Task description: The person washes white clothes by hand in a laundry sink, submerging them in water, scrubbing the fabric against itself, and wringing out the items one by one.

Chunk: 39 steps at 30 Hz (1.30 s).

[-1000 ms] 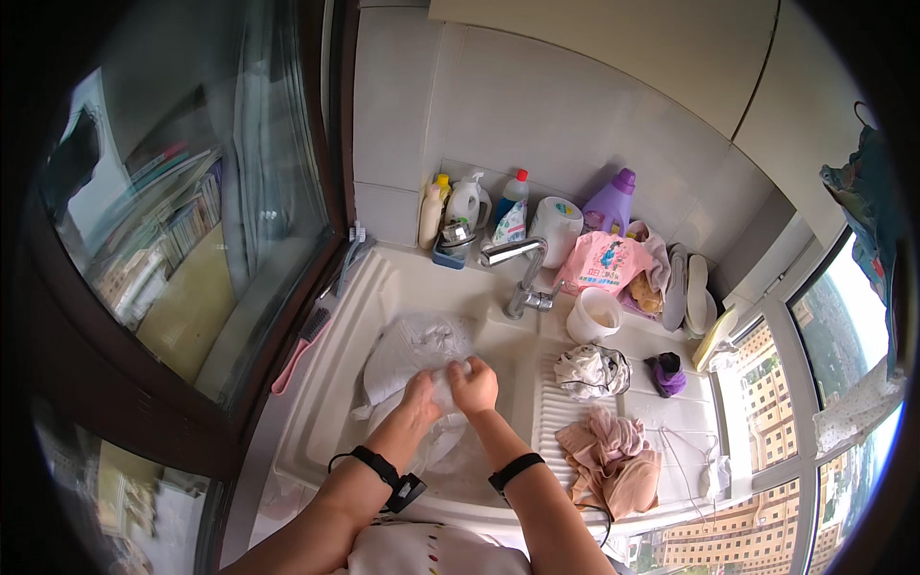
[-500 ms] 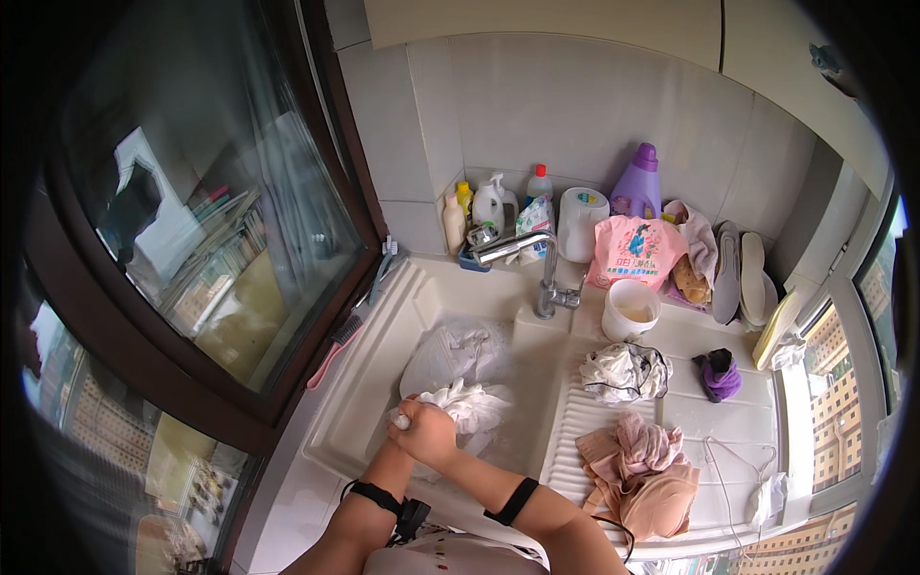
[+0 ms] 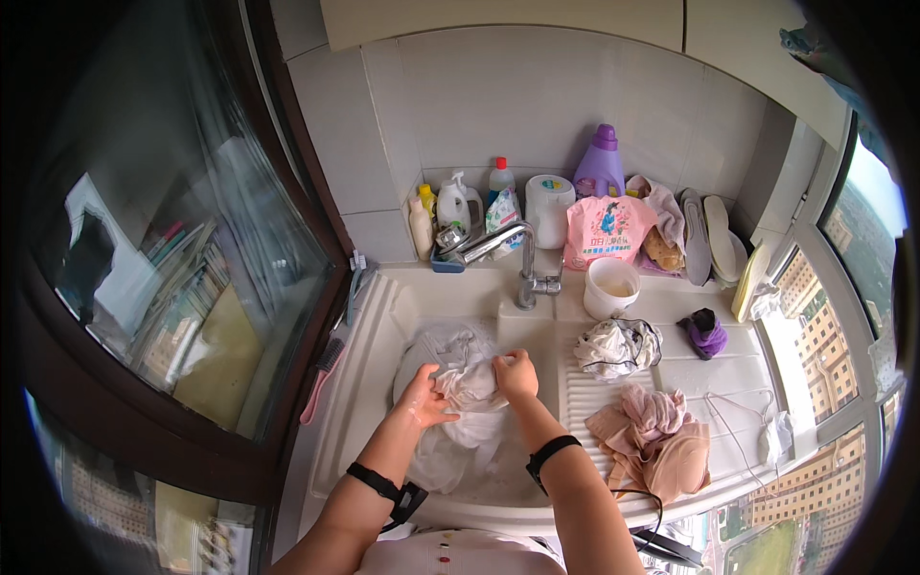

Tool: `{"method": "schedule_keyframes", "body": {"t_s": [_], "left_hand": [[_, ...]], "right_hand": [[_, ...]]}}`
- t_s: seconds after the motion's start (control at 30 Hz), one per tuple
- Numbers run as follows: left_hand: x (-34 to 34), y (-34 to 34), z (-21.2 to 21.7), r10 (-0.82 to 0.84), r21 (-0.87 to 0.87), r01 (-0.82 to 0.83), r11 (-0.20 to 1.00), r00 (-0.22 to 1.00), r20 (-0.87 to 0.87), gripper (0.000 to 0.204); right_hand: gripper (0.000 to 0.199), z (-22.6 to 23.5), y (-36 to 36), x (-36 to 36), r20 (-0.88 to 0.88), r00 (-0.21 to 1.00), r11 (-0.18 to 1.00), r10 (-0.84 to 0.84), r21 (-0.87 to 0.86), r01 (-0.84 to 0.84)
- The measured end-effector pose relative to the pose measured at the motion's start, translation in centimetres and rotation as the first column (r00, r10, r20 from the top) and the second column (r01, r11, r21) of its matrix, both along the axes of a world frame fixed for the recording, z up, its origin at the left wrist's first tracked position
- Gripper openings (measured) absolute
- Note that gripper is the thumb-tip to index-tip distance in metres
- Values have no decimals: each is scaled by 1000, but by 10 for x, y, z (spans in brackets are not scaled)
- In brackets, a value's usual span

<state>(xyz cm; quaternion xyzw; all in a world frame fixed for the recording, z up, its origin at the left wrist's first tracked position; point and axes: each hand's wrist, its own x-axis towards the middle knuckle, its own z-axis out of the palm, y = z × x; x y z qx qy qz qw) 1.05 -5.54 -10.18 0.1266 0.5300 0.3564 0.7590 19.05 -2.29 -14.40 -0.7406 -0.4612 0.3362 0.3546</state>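
Head view: white cloth in the sink, gathered at its right side

The white cloth is lying bunched between the person's two hands, inside the basin, over other pale laundry that is resting in shallow water. It is hanging in loose folds and looking wet through. In handling it is probably behaving as a soft, limp load, weighing more than its thin weave is suggesting because of the water it is carrying. Nothing in it is appearing stiff or brittle. Wetness is likely making it slippery, so a gathered fistful is probably serving better than a pinch of one layer. The thick folds at its two sides are seeming the surest places for taking hold.

The right hand is closing its fingers around the cloth's right edge, gripping a bunch of it. The left hand is opening wide, its thumb and fingers standing apart and its palm facing the cloth's left side; the fingertips are lying at the folds, but how firmly they are touching is not showing clearly. To the right, the ribbed drainboard is carrying a dark-edged white garment and a peach heap of clothing.
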Motion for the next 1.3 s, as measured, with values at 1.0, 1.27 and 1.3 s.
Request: {"method": "schedule_keyframes", "body": {"t_s": [1.0, 1.27, 1.3], "left_hand": [[3, 34, -120, -526, -13, 831, 556, 339, -780, 90], [18, -14, -104, -438, -529, 846, 72, -450, -779, 118], [14, -12, -103, -476, -566, 823, 40, -482, -736, 119]], "right_hand": [[60, 71, 17, 61, 793, 180, 793, 582, -603, 92], [120, -46, -7, -43, 128, 252, 237, 959, -851, -470], [124, -66, -13, -48, 163, 216, 251, 963, -837, -486]]}}
